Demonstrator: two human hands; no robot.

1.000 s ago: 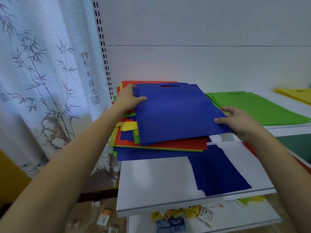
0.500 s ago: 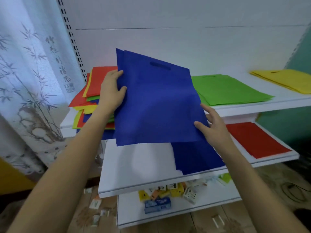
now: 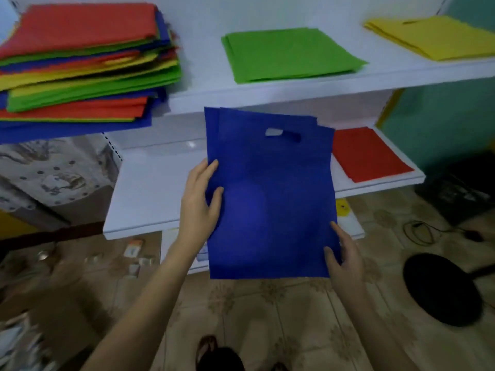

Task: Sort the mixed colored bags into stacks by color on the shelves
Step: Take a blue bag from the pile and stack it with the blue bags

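I hold a flat blue bag (image 3: 270,199) with a cut-out handle over the lower shelf (image 3: 150,188). My left hand (image 3: 201,207) grips its left edge, thumb on top. My right hand (image 3: 342,253) pinches its lower right corner. More blue fabric shows behind its top edge. The mixed pile of red, green, yellow and blue bags (image 3: 85,65) lies on the upper shelf (image 3: 267,89) at the left. On that shelf also lie a green stack (image 3: 289,53) in the middle and a yellow stack (image 3: 439,36) at the right. A red bag (image 3: 369,153) lies on the lower shelf's right end.
A patterned white curtain (image 3: 53,175) hangs left of the shelves. Small packets lie scattered on the tiled floor (image 3: 267,317) and on a bottom shelf. A black round stool (image 3: 442,290) stands at the right, with a cable behind it. A teal wall (image 3: 442,124) closes the right side.
The blue bag came off the mixed pile and moved down and right to the lower shelf, held in both hands. My view tilted downward.
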